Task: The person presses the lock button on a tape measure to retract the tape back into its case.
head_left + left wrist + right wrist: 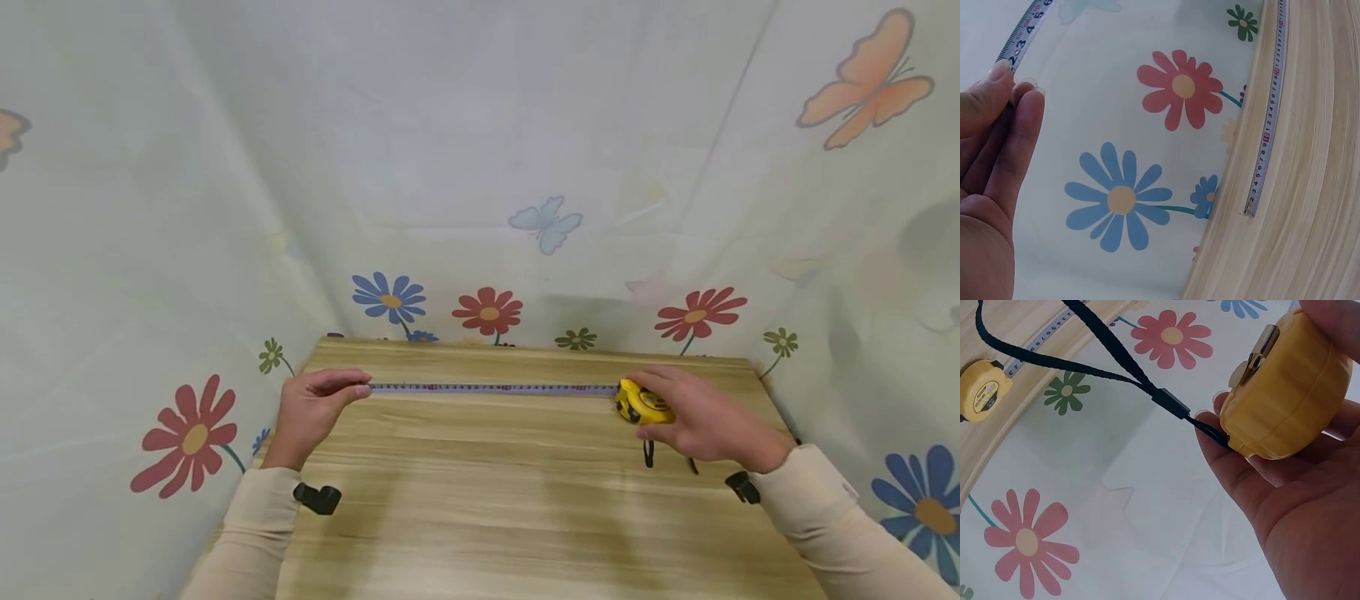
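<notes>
My left hand [312,410] pinches the end of a numbered tape blade [1022,40] between thumb and fingers. The right hand [693,417] holds a yellow tape measure [1291,384] by its case, with thumb and fingers around it. A black wrist strap [1116,350] loops off that case. On the wood lies another extended tape blade [1266,131], its hooked end nearest the left hand, and a yellow case [982,390] sits at its other end. From the head view, a single blade [487,388] stretches between my hands; the two blades cannot be told apart there.
Beneath the hands is a wood-grain tabletop [480,517]. Pale cloth [450,150] printed with flowers and butterflies surrounds it at the back and both sides. Black camera mounts [318,498] sit at both wrists.
</notes>
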